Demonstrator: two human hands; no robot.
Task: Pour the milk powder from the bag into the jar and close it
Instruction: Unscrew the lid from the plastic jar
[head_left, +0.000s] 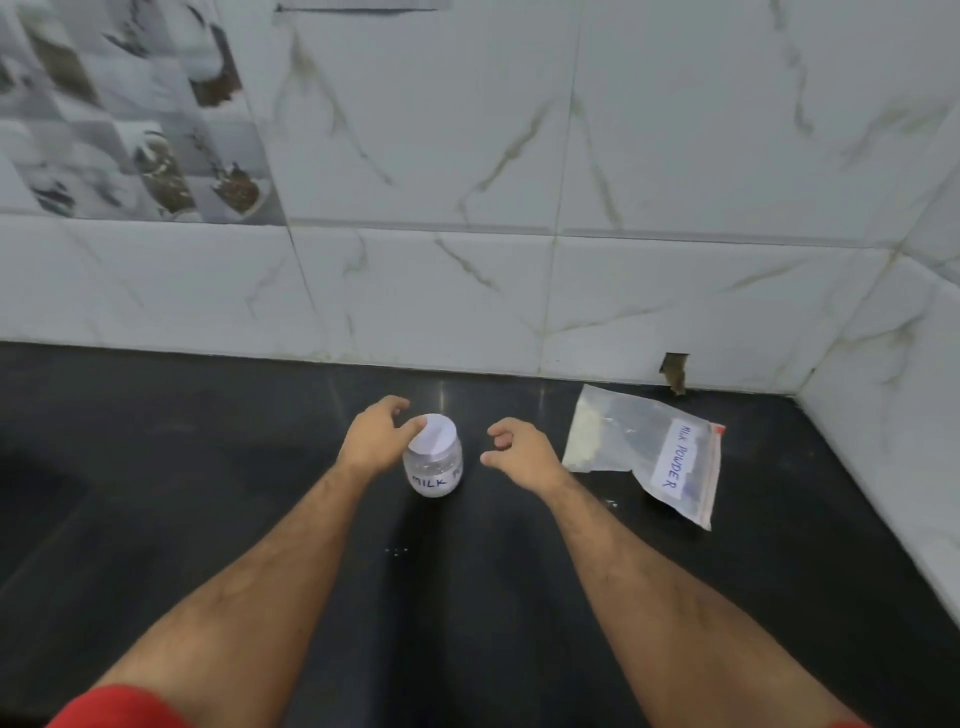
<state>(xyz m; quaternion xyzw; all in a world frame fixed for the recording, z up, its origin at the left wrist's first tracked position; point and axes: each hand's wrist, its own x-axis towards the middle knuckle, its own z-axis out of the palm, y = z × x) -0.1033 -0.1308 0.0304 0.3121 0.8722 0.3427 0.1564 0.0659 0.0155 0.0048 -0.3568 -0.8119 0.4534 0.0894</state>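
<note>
A small clear jar (435, 470) with a white lid (432, 435) and a handwritten "MILK" label stands upright on the black counter. My left hand (375, 435) is at its left side, thumb and fingertips touching the lid's edge. My right hand (522, 447) hovers just right of the jar, fingers curled and apart, holding nothing. A clear zip bag (644, 449) labelled "MILK POWDER" lies flat further right, with a little white powder in its left corner.
The black counter (208, 467) runs to a marble-tiled back wall (467, 291) and a side wall (893, 395) at the right. A small chipped hole (675, 371) shows in the wall base behind the bag.
</note>
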